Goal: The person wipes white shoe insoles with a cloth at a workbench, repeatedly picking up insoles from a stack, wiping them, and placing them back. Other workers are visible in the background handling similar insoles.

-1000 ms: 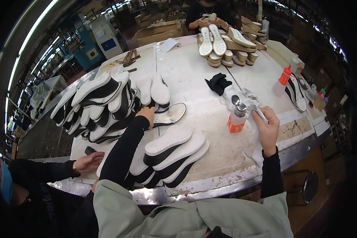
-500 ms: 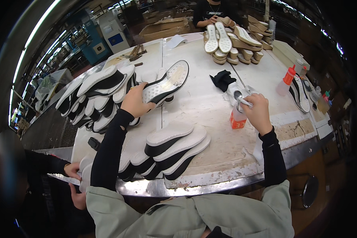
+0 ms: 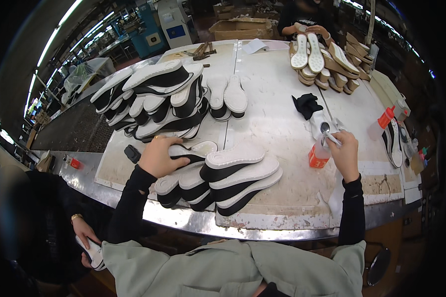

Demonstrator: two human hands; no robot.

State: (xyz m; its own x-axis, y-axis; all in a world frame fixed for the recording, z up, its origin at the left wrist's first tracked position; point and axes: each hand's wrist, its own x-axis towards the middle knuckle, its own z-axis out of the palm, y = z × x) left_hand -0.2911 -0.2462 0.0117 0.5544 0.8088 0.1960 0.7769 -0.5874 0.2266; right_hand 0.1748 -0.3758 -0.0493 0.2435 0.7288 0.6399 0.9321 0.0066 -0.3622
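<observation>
My left hand (image 3: 163, 156) is closed around the heel end of a black-and-white shoe sole (image 3: 204, 147), its thumb on the near side. The sole hangs just behind a near stack of wedge soles (image 3: 235, 156), partly hidden by my fingers and that stack. My right hand (image 3: 345, 152) pinches a pale stick-like tool (image 3: 333, 139) by the mouth of a clear bottle with an orange label (image 3: 319, 157). The tool's tip cannot be made out. Behind the bottle lie a white cloth (image 3: 318, 123) and a black cloth (image 3: 306, 105).
A large heap of soles (image 3: 156, 81) fills the left of the table, with a pair (image 3: 235, 96) beside it. Red-capped bottle (image 3: 381, 123) and another sole (image 3: 393, 143) are at right. One co-worker (image 3: 307, 22) sits across the table; another's hand (image 3: 85, 232) holds a sole lower left.
My left hand has brought the sole down and nearer, from beside the heap to the near stack. My right hand stays by the bottle. The view has shifted left.
</observation>
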